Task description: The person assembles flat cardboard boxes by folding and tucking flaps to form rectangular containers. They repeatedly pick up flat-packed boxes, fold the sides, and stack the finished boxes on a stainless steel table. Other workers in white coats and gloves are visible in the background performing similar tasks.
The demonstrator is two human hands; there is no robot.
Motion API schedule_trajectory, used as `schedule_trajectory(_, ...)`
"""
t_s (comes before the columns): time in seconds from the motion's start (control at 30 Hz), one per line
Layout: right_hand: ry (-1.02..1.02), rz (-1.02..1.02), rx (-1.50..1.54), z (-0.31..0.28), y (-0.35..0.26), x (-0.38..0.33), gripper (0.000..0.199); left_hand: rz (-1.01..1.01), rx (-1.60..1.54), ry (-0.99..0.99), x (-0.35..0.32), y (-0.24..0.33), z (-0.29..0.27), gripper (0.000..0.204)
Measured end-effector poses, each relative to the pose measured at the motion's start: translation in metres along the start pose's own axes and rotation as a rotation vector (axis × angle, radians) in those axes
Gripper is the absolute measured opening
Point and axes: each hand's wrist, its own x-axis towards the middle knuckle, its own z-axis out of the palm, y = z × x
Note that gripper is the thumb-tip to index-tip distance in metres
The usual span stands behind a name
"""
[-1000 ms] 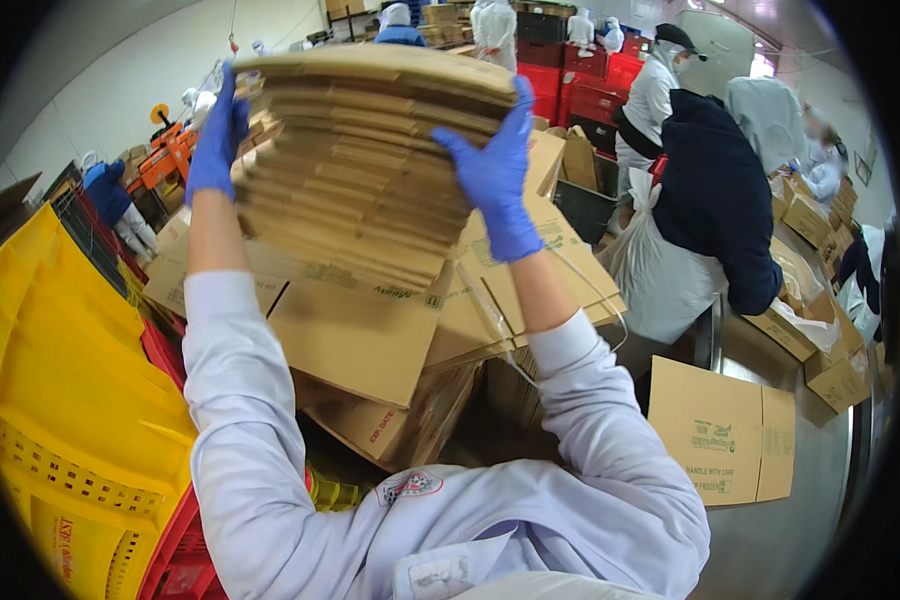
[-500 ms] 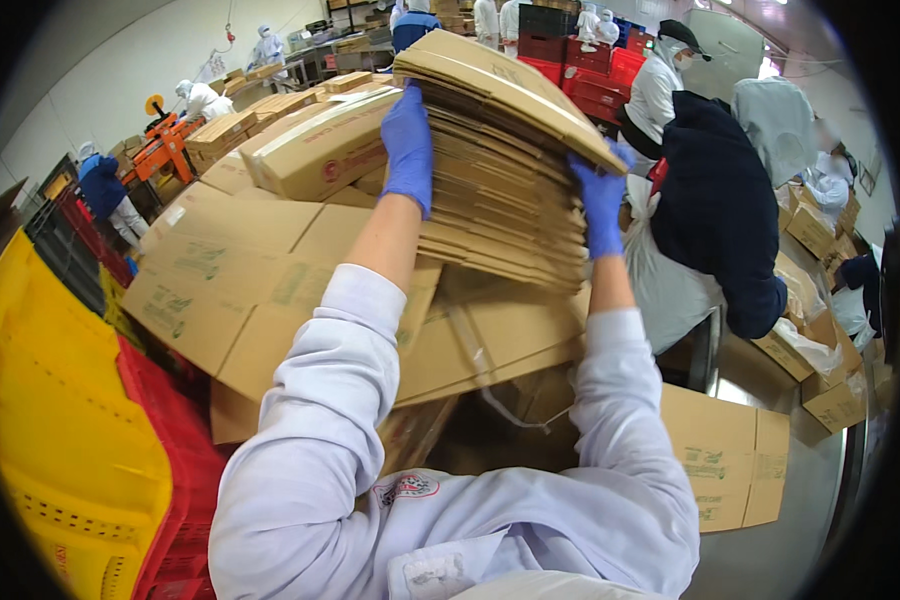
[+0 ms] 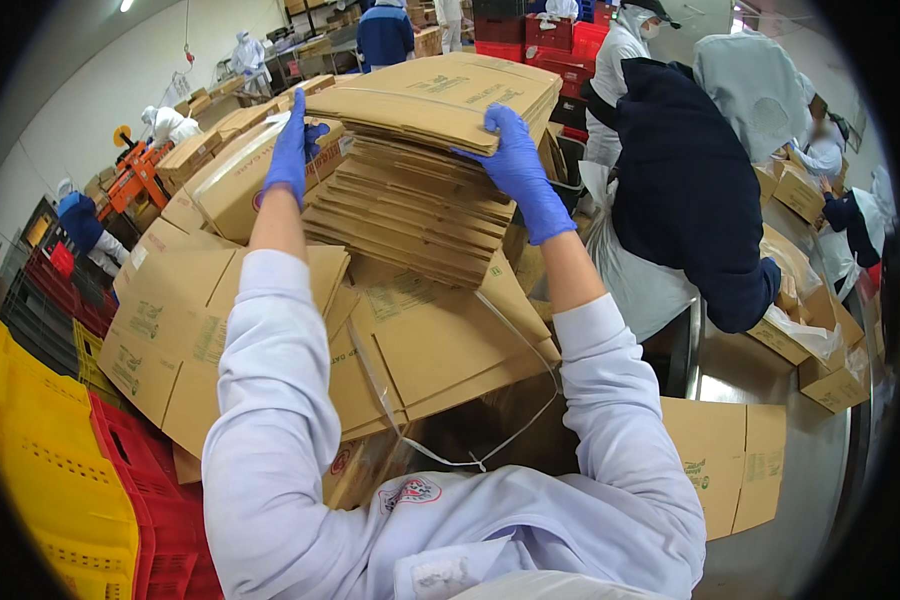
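Observation:
A thick stack of flattened cardboard boxes [image 3: 410, 205] lies on other flat cartons in front of me. Beside its left end, my left hand [image 3: 290, 155], in a blue glove, is open with fingers pointing up. My right hand [image 3: 525, 180], gloved the same way, grips the near right edge of the top boxes [image 3: 425, 90]. A pale strap [image 3: 378, 385] hangs in a loop below the stack, over a large flat carton [image 3: 440, 350]. Whether the strap goes round the stack is hidden.
Yellow [image 3: 55, 470] and red crates [image 3: 160, 510] stand at my left. Close on the right, a co-worker in a dark top [image 3: 685, 190] bends over a metal table [image 3: 720, 350] with open boxes [image 3: 795, 330]. A folded carton [image 3: 725, 465] lies nearer. Sealed boxes [image 3: 235, 185] sit behind the left hand.
The stack now appears farther left, its top turned more level. My left hand has let go of its edge and opened. The right hand has shifted onto the near top edge.

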Motion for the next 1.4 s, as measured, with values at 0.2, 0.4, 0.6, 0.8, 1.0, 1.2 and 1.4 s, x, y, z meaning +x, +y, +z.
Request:
schedule_trajectory(0.2, -0.25, -0.006, 0.124, 0.02, 0.013, 0.018, 0.036, -0.109, -0.305, -0.041, 0.081, -0.034, -0.049, 0.047)
schedule_trajectory(0.4, -0.204, -0.08, 0.068, 0.02, 0.017, 0.006, 0.036, -0.068, -0.256, -0.274, 0.093, -0.032, -0.055, 0.048)
schedule_trajectory(0.6, -0.344, 0.198, 0.302, 0.012, -0.029, 0.022, 0.035, -0.041, -0.298, -0.217, 0.15, -0.03, -0.059, 0.029)
schedule_trajectory(0.8, -0.32, 0.218, 0.11, 0.01, -0.043, 0.016, 0.037, 0.004, -0.065, -0.283, 0.131, -0.018, -0.075, 0.026)
schedule_trajectory(1.0, -0.283, 0.194, 0.193, -0.001, -0.041, -0.001, 0.038, -0.096, 0.014, -0.375, 0.151, -0.005, -0.054, 0.019)
schedule_trajectory(1.2, -0.422, 0.358, 0.045, 0.002, -0.076, 0.014, 0.04, 1.526, 1.303, -0.123, 0.163, 0.017, -0.098, 0.015)
schedule_trajectory(1.4, 0.06, 0.223, -0.163, 0.075, -0.041, 0.009, 0.053, 0.975, 1.371, -0.245, 0.014, -0.002, -0.102, 0.022)
